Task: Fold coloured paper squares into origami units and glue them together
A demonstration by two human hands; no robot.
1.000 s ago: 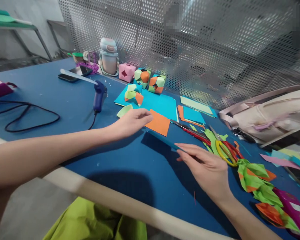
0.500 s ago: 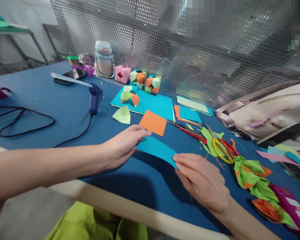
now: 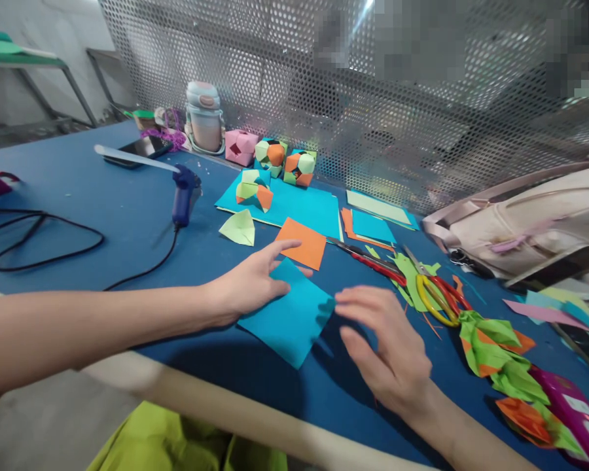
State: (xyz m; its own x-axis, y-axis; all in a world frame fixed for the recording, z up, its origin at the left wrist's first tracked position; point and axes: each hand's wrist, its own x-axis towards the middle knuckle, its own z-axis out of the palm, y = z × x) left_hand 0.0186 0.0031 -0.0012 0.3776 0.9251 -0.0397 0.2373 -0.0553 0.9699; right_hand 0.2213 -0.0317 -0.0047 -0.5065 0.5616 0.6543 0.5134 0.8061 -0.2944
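A blue square sheet of paper point(image 3: 289, 320) spreads over the front of the blue table. My left hand point(image 3: 250, 281) has hold of its upper left part, the thumb on top and a fingertip showing past the far edge. Close to the sheet's right corner, my right hand point(image 3: 390, 347) is open with its fingers apart, apparently holding nothing. An orange square sheet point(image 3: 309, 245) lies just beyond, partly behind my left fingers. To its left is a folded pale green paper piece point(image 3: 240, 227). A partly joined paper piece point(image 3: 255, 191) rests on larger blue sheets point(image 3: 304, 203).
A blue glue gun point(image 3: 182, 199) stands at left with its cord point(image 3: 147, 271). Scissors point(image 3: 436, 297), green scraps and crumpled paper point(image 3: 500, 356) lie at right, near a pale bag point(image 3: 530, 209). Folded paper balls point(image 3: 299, 168) and a bottle point(image 3: 205, 118) line the back.
My right hand has let go of the blue sheet and opened. The sheet, seen bent and edge-on before, now shows its full square face lower toward the table.
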